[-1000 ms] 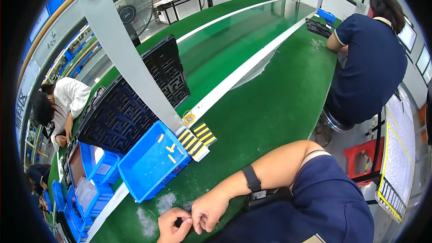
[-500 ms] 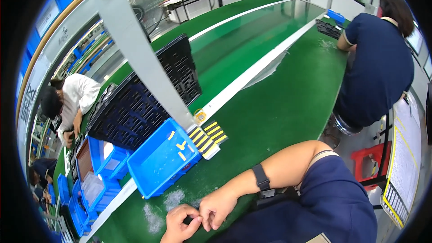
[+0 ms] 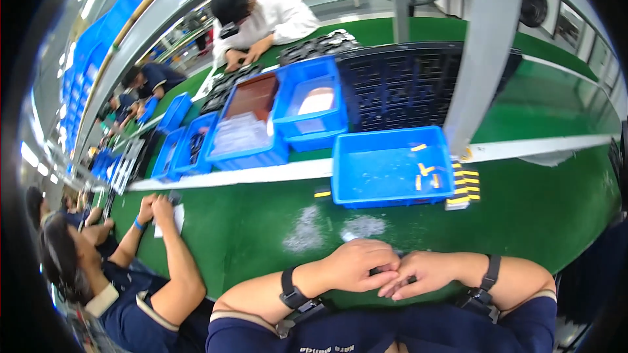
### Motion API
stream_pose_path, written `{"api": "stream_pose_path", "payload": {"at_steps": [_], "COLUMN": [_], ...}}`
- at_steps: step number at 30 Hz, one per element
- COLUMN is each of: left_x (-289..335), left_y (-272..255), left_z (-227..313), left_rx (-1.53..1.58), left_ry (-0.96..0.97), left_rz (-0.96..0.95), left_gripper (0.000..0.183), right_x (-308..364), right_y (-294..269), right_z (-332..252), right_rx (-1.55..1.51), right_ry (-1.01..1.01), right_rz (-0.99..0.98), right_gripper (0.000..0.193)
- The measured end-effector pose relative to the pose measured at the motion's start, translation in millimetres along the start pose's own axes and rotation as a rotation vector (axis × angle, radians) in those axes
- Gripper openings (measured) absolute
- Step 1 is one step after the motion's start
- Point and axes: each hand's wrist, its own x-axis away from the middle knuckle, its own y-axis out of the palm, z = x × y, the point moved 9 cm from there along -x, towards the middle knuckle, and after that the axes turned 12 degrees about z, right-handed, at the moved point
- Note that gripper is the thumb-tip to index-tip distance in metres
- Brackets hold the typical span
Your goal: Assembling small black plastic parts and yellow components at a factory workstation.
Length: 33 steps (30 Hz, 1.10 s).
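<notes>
My left hand (image 3: 361, 265) and my right hand (image 3: 426, 274) meet above the near edge of the green table (image 3: 255, 222). The left thumb and fingers come together in a pinch. Curled over, the right fingers press against the left fingertips. Whatever lies between them, if anything, is too small or hidden to make out. Just beyond the hands lie two loose heaps of clear, whitish bits: one heap (image 3: 364, 225) next to my left hand and another heap (image 3: 303, 230) further left. Behind them stands a blue bin (image 3: 392, 200) with a few small yellow-orange strips (image 3: 426, 170) inside.
A grey post (image 3: 481, 59) rises right of the bin, with black-and-yellow striped tape (image 3: 466, 183) at its foot. Further left are more blue bins (image 3: 252, 157) and a black slotted tray (image 3: 399, 85). Co-workers sit at left (image 3: 163, 294) and across the table (image 3: 281, 16).
The view has swung to the left, bringing the co-worker at left and both my forearms into sight. My hands stay together at the table's near edge.
</notes>
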Motion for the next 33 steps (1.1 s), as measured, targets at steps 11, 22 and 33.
{"api": "stream_pose_path", "payload": {"at_steps": [11,22,33], "left_x": [5.8,8.9,7.2], "left_y": [-1.9,-3.1,-5.3], "left_z": [-3.3,-4.1,-4.2], "left_rx": [0.031,0.026,-0.018], "left_ry": [0.009,0.008,0.019], "left_rz": [0.053,0.093,0.113], "left_gripper": [0.010,0.010,0.007], "right_x": [-2.4,-2.2,-1.3], "right_y": [-5.6,-3.3,-3.0], "right_z": [-12.7,-5.4,-2.2], "right_rx": [0.012,-0.013,-0.046], "right_ry": [-0.134,0.010,0.082], "right_rz": [0.102,0.090,0.084], "right_gripper": [0.024,0.022,0.025]}}
